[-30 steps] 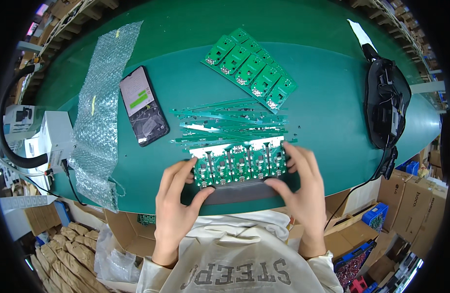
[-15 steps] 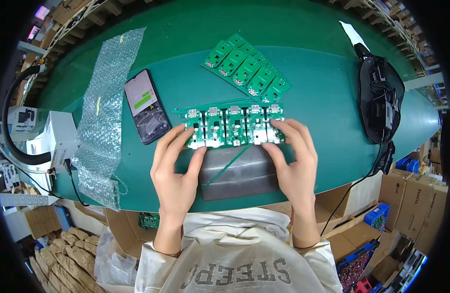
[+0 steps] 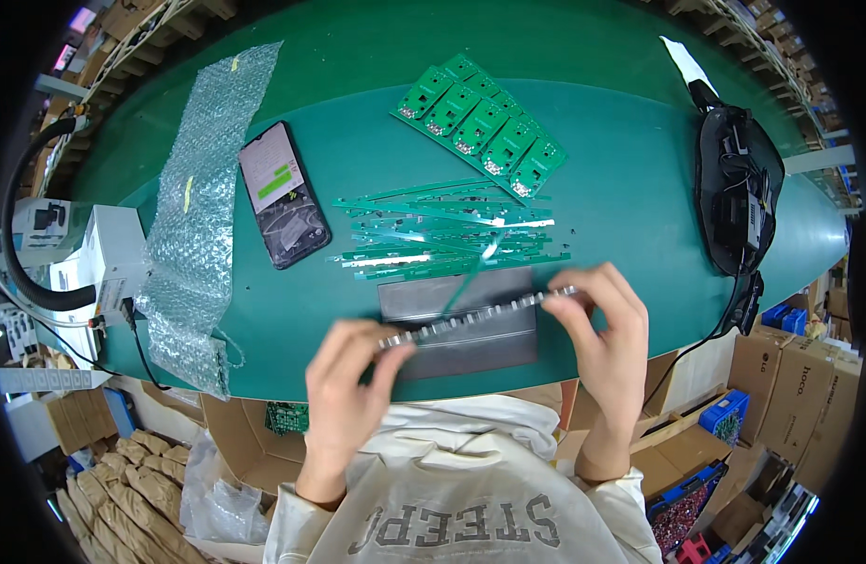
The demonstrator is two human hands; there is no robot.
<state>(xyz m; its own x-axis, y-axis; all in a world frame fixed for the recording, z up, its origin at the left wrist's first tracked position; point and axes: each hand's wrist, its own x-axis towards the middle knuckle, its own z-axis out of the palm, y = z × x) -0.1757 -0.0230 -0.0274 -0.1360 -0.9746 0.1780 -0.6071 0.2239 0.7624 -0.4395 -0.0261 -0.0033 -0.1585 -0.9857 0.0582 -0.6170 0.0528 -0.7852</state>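
A circuit board panel [image 3: 471,319] is held between my two hands, tipped so that only its long thin edge shows. My left hand [image 3: 346,378] pinches its left end between thumb and fingers. At the other end my right hand [image 3: 610,329] grips it the same way, a little higher. Below the panel lies a dark grey rectangular block [image 3: 489,353]. One narrow green strip [image 3: 464,285] slants over the block's far edge. Just beyond, thin green offcut strips [image 3: 452,230] lie in a loose pile. Farther back are more green circuit board panels [image 3: 480,122], overlapping.
A phone [image 3: 284,195] and a long sheet of bubble wrap [image 3: 196,188] lie to the left. Beside them stands a white box-shaped device [image 3: 118,254] with a black hose [image 3: 47,299]. A black bag with cables [image 3: 734,197] sits at right. Open cartons [image 3: 240,437] stand below the table edge.
Both hands have drawn the panel toward me and tipped it from face-up to edge-on. The strip pile it covered now shows. The slanting green strip reaches less far across the block.
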